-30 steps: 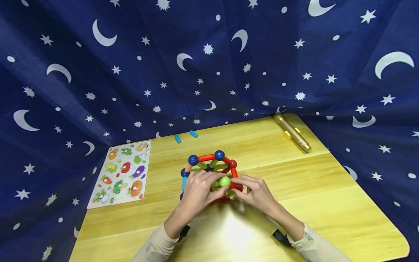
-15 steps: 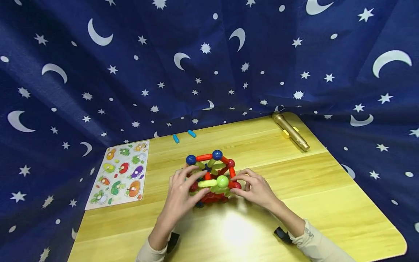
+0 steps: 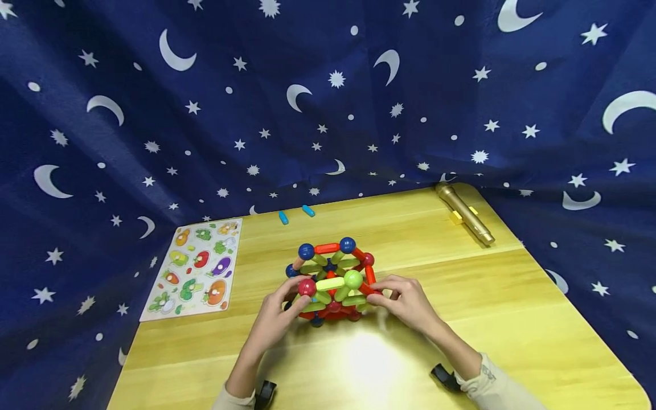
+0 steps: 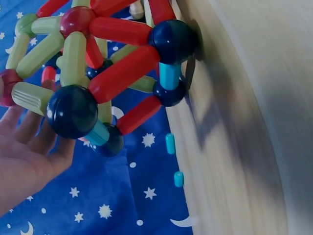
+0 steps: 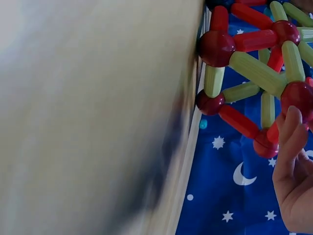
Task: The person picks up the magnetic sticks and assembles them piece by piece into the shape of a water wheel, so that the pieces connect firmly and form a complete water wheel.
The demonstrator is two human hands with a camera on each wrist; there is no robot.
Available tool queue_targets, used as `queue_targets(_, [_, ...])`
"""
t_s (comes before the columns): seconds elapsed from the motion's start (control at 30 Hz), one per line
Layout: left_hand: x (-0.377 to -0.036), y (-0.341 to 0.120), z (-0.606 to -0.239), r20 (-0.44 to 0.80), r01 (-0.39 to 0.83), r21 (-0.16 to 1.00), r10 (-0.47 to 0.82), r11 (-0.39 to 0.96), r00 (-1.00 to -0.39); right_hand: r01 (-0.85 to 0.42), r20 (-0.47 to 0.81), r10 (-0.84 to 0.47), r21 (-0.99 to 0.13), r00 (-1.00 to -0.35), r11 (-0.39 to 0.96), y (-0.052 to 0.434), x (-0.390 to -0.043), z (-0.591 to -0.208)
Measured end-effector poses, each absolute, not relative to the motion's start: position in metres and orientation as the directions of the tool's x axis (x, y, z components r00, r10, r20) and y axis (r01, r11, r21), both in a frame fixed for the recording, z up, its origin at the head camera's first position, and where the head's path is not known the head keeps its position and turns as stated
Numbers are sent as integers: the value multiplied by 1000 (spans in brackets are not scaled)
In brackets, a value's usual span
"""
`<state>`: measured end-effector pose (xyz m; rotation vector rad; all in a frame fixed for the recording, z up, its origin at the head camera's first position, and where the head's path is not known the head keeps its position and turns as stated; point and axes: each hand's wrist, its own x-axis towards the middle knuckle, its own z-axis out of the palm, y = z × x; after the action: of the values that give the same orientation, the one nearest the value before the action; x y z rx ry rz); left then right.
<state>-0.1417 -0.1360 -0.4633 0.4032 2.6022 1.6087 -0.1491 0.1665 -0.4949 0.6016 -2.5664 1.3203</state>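
The left hand [image 3: 277,316] rests against the near left side of a ball-and-rod frame of glossy red, pale green and blue plastic sticks joined by dark blue, red and green balls [image 3: 334,282]. Its fingers curl round the frame just below a red ball [image 3: 307,287]; the left wrist view shows fingers and palm [image 4: 24,161] under a dark blue ball [image 4: 72,111], though the blur there makes the exact contact hard to judge. The right hand [image 3: 405,302] grips the frame's near right side, fingertips pinched on a red rod; in the right wrist view a finger [image 5: 288,134] lies on a red ball [image 5: 299,99].

The frame stands near the middle of the yellow wooden surface [image 3: 512,319], whose grain runs left to right and whose near edge carries a bright glare. At the left edge lies a flat white puzzle board printed with coloured vegetables [image 3: 197,267]. Two small blue capsule-shaped pieces [image 3: 294,214] lie at the far edge. Toward the far right corner rests a gold metal torch [image 3: 465,213] with small yellow blocks [image 3: 456,217] beside it. Dark blue cloth with white moons and stars [image 3: 328,97] drapes behind and around the surface.
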Motion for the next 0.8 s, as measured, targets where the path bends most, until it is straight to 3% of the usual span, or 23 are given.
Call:
queue_targets(0.17, [-142, -139, -470, 130, 246, 877, 289, 413, -949, -497, 407, -285, -710, -868, 500, 167, -146, -504])
queue_targets(0.43, [-143, -144, -476, 210, 308, 858, 269, 410, -940, -661, 588, -310, -611, -747, 435, 165, -153, -509])
queue_targets(0.57, [-150, -152, -470, 153, 277, 864, 304, 421, -940, -652, 582, -302, -617, -755, 441, 166, -152, -507])
queue_targets(0.67, [-172, -168, -456, 143, 256, 890, 301, 377, -943, -627, 550, -307, -628, -776, 460, 166, -151, -506])
queue_targets(0.73, [-202, -180, -450, 178, 250, 898, 221, 361, -959, -612, 530, -311, -633, -789, 474, 165, -150, -505])
queue_targets(0.8, [-244, -189, -455, 228, 269, 864, 144, 427, -963, -601, 513, -318, -633, -798, 487, 164, -150, -504])
